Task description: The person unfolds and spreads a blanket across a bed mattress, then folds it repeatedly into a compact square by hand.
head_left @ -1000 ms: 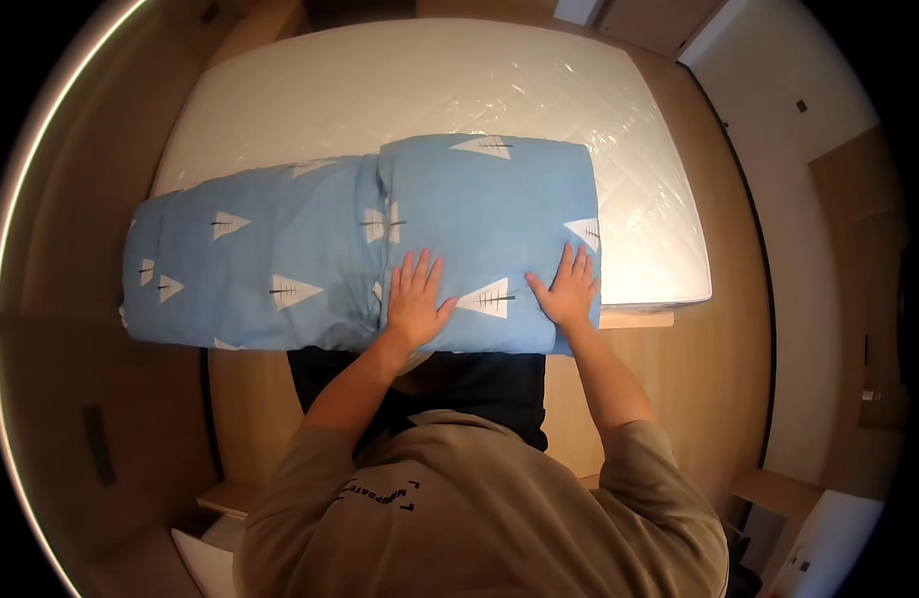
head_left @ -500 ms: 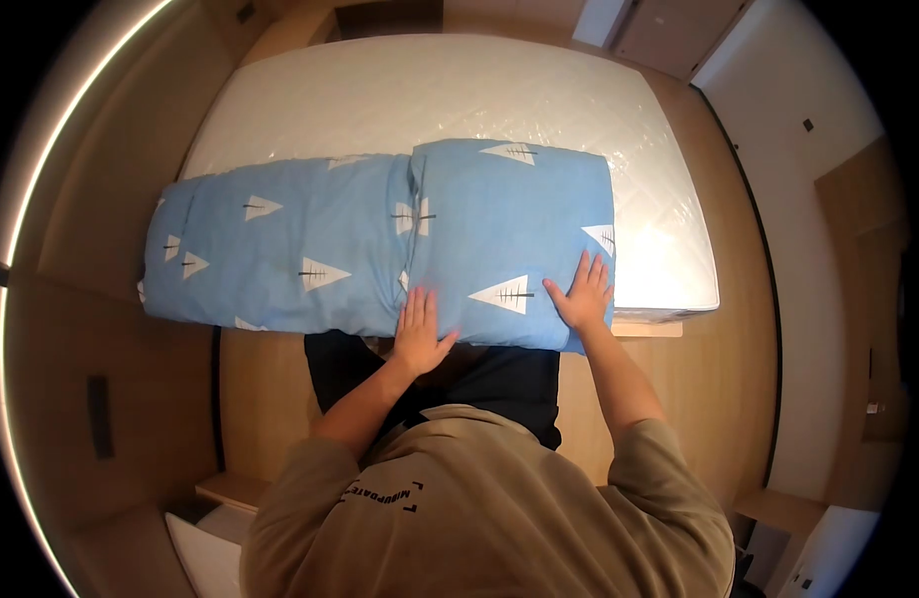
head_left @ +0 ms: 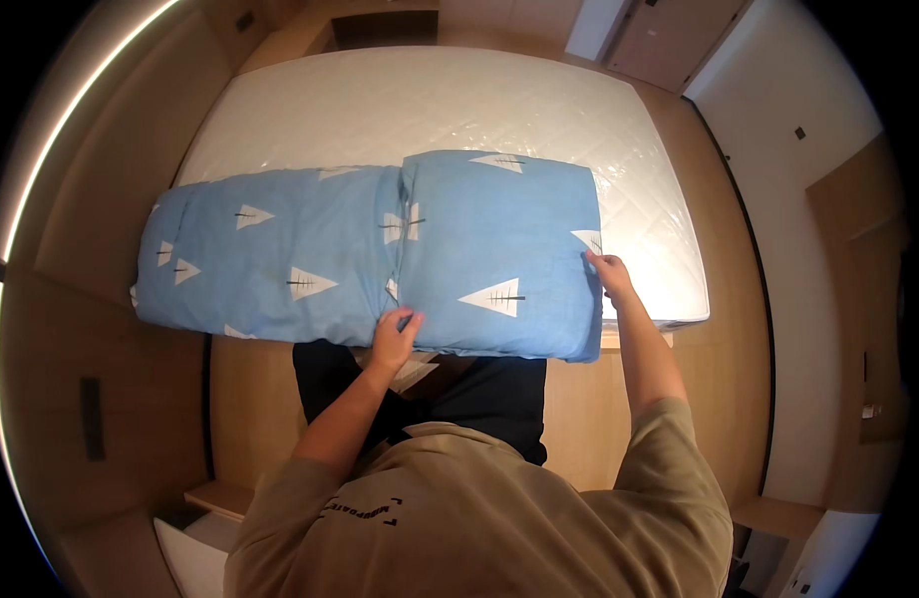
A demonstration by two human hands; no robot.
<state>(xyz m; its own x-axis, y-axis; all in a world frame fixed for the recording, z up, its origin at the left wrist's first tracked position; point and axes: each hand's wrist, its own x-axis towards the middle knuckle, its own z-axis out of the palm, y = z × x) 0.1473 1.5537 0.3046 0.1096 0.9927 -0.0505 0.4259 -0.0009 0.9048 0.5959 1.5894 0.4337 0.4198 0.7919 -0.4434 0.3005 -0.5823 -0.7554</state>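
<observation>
A blue quilt (head_left: 350,234) printed with white trees lies folded along the near side of the mattress, its right part folded into a thicker block. My right hand (head_left: 611,276) has its thumb and fingers pinched on the right edge of this quilt, beside a white tree print. At the near edge, just below the seam between the two folded parts, my left hand (head_left: 391,341) is curled with its fingertips drawn together on the cloth. What lies under its fingers is partly hidden.
The white mattress (head_left: 430,105) has a shiny clear plastic cover and extends beyond the quilt. A wooden panelled wall (head_left: 111,229) with a light strip stands at the left. Wooden floor (head_left: 719,419) shows at the right. A light-coloured box-like thing (head_left: 195,553) is at the lower left.
Both hands lay flat with fingers spread on the quilt; now their fingers are curled in. My right hand has moved to the quilt's right edge, my left slightly nearer and leftward.
</observation>
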